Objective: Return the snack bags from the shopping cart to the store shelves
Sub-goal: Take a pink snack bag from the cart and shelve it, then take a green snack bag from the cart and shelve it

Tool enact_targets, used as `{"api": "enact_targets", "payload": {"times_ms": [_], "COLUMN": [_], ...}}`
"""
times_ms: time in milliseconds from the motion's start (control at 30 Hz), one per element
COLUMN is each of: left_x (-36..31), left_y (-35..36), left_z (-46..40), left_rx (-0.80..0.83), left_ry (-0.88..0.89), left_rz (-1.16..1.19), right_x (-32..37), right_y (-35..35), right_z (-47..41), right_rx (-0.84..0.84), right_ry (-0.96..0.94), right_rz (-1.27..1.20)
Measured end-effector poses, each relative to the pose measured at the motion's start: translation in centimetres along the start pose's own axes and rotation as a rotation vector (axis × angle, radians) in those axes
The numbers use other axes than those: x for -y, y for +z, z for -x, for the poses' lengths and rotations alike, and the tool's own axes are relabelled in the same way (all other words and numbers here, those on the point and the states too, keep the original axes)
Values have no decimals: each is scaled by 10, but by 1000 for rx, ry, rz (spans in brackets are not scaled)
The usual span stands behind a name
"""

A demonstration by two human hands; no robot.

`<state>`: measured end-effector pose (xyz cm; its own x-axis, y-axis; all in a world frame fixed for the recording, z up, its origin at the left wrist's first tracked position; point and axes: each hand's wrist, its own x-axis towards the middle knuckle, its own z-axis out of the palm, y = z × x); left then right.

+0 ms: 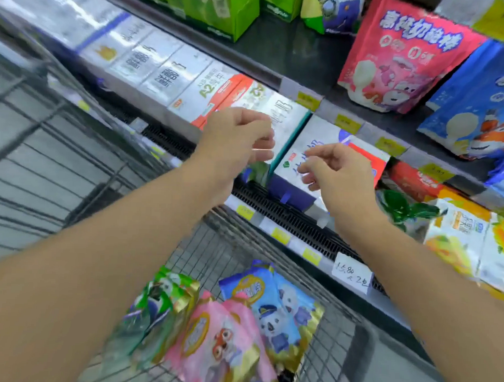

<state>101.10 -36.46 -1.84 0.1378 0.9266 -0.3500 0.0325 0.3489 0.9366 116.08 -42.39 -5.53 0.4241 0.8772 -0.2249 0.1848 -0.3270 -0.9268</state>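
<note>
Three glossy cartoon snack bags, green (161, 310), pink (217, 341) and blue (281, 309), lie in the near wire shopping cart (223, 247). Both hands, left (238, 139) and right (340, 171), hover loosely curled, empty, before white milk cartons (293, 118) on the store shelf (295, 221).

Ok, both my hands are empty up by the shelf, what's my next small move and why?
Probably lower the right hand to the blue snack bag on top of the pile in the cart. The left hand holds nothing either, and three bags remain: blue, pink, green.
</note>
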Motion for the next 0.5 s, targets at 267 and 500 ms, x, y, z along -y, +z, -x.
{"api": "enact_targets", "payload": {"times_ms": [267, 500], "left_x": [61, 173], "left_y": [-159, -235], "left_z": [109, 126], "left_rx": [-194, -581], "left_ry": [-282, -727], "left_rz": [-93, -352], "right_x": [-6, -74], "right_y": [112, 192], "right_z": [114, 135], "right_rx": [521, 607], "right_ry": [110, 313], "right_rz": [135, 337]}}
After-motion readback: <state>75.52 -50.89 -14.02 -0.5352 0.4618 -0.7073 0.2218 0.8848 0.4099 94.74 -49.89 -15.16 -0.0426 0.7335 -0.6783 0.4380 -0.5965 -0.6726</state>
